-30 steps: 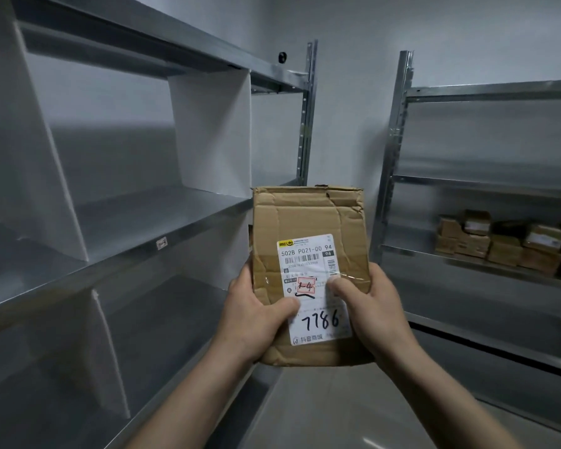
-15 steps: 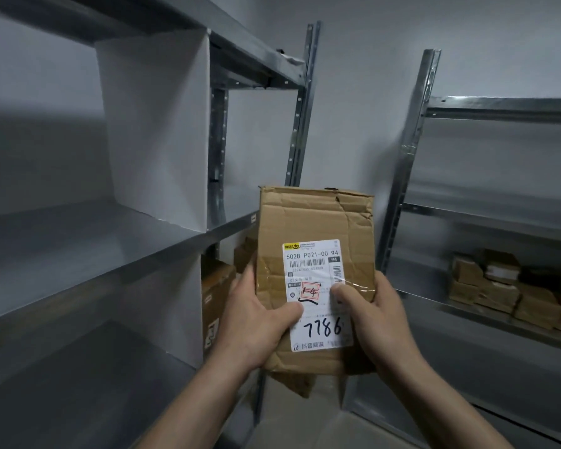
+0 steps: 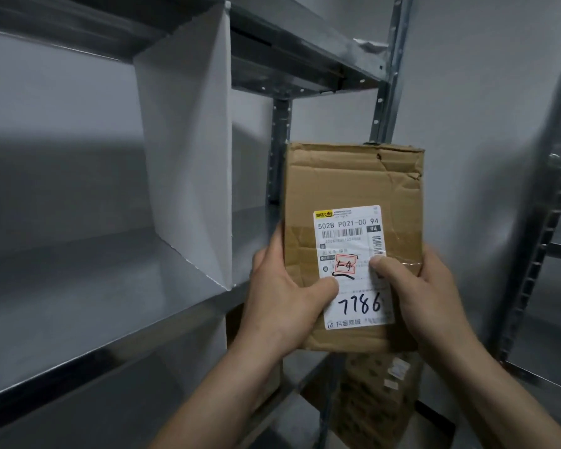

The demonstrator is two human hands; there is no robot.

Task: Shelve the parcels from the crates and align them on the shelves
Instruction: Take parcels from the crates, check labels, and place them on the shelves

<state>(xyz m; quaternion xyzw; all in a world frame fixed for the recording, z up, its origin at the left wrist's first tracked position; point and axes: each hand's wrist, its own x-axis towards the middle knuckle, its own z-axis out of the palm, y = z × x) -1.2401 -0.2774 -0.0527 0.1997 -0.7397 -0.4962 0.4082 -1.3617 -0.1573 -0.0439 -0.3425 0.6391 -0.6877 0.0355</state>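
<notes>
1. Your left hand (image 3: 284,296) and right hand (image 3: 425,293) each clamp a side of the cardboard parcel (image 3: 353,196) — thumbs on its label (image 3: 353,267).
2. It's upright in mid-air (label facing you), just right of the metal shelf (image 3: 88,306) — beside the white divider (image 3: 188,150).

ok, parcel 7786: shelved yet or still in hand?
In hand. Both the left hand and right hand grip the parcel upright in the air, beside the shelf.

Parcel (image 3: 353,189) label (image 3: 353,267): "502B P021-00 94", handwritten "7786".
</notes>
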